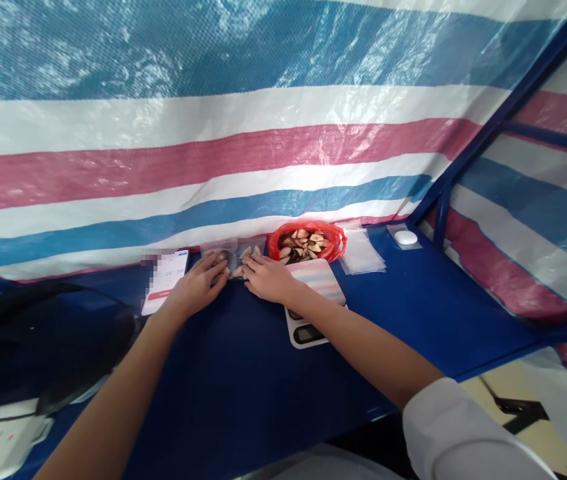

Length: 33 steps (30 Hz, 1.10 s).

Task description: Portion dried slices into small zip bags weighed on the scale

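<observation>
We find the left hand and the right hand near each other, just left of the frame's centre, with their fingers laid over a clear bag of pale slices. We cannot tell whether either hand pinches the bag or merely rests on it. We note this bag on the blue table, between a lit phone on its left and a red bag of dark-edged pieces on its right. The right forearm crosses over a white scale, right of centre.
</observation>
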Tool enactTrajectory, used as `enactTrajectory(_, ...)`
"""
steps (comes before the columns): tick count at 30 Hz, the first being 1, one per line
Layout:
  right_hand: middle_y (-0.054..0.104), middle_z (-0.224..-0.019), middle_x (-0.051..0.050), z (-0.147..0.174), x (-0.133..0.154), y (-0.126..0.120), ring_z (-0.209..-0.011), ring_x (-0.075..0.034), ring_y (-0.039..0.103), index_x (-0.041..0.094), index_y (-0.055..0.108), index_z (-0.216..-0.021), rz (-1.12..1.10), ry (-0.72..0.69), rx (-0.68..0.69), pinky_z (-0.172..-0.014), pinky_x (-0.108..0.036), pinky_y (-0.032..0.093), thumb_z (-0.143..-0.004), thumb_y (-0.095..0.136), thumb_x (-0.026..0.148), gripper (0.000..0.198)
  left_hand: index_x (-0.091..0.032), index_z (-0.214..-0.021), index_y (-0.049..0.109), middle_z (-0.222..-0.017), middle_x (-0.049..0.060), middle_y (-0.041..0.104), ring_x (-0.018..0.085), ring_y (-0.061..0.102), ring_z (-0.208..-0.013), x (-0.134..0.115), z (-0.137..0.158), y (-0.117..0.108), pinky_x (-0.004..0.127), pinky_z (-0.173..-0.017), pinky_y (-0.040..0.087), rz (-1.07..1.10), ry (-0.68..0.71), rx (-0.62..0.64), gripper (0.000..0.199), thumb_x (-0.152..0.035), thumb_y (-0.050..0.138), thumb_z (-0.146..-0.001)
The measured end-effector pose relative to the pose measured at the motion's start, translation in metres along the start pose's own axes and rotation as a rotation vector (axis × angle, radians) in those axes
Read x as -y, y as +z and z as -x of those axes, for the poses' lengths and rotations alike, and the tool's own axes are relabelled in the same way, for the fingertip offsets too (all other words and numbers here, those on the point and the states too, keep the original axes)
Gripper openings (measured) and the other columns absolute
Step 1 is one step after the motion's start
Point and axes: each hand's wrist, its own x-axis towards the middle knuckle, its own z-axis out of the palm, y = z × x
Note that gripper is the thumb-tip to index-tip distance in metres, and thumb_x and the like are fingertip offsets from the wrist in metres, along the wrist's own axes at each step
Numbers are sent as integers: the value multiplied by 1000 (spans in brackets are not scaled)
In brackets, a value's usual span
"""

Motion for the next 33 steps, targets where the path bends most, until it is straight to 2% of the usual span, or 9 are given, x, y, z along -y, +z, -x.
enactTrajectory(3,58,-144,-25,1,-1,-2,-140,-35,50,-1,65,-129,-1,-22,-25,-121,-48,36,-102,47,23,40,-22,-118,73,-134,14,66,33,57,-132,-3,-1,-2,54,-113,48,9,-8,-4,41,-45,45,-99)
enactTrajectory(7,60,-144,-21,11,-1,-12,-140,-32,50,6,67,-127,-23,-63,-64,-122,-49,35,-102,47,22,36,-23,-118,73,-136,14,65,34,57,-132,-13,-2,-4,56,-112,48,-7,1,8,40,-46,47,-98)
enactTrajectory(11,57,-148,-18,35,-3,-26,-143,-29,47,9,65,-131,-77,-106,-116,-123,-45,34,-101,48,20,37,-23,-121,72,-138,15,65,35,56,-134,-35,-2,-3,58,-113,45,-42,19,10,39,-44,49,-98)
enactTrajectory(13,60,-146,-16,51,-7,-33,-140,-27,51,11,68,-128,-91,-104,-132,-122,-44,36,-102,46,20,35,-23,-123,71,-138,14,65,35,57,-133,-50,-1,-1,59,-113,44,-57,30,-7,38,-42,49,-98)
enactTrajectory(15,65,-139,-16,69,-12,-40,-134,-28,57,11,71,-123,-68,-49,-159,-118,-43,41,-103,45,24,35,-23,-127,68,-136,13,66,34,57,-132,-66,1,3,58,-113,44,-66,36,-27,37,-40,48,-99)
enactTrajectory(18,70,-133,-12,98,-25,-46,-133,-28,58,13,73,-119,-60,9,-199,-114,-41,46,-102,45,24,34,-23,-131,66,-134,12,68,32,59,-132,-89,5,13,57,-115,42,-78,12,-56,37,-36,48,-100)
enactTrajectory(22,70,-133,-10,138,-48,-49,-135,-28,58,20,75,-117,-107,166,-254,-113,-42,47,-101,51,25,29,-22,-121,70,-132,13,69,32,60,-130,-110,9,30,56,-115,44,-98,-42,-130,32,-34,51,-99)
enactTrajectory(29,68,-137,-6,193,-93,-47,-133,-27,60,24,74,-121,-119,375,-258,-106,-41,54,-103,49,34,32,-19,-126,68,-139,16,64,34,56,-134,-127,8,52,56,-115,43,-167,-108,-149,39,-38,47,-100)
enactTrajectory(33,66,-139,-7,209,-107,-40,-136,-28,57,23,72,-126,-96,427,-200,-112,-46,50,-103,49,35,35,-17,-129,66,-144,18,60,34,54,-137,-129,6,57,57,-115,43,-170,-134,-123,41,-38,44,-100)
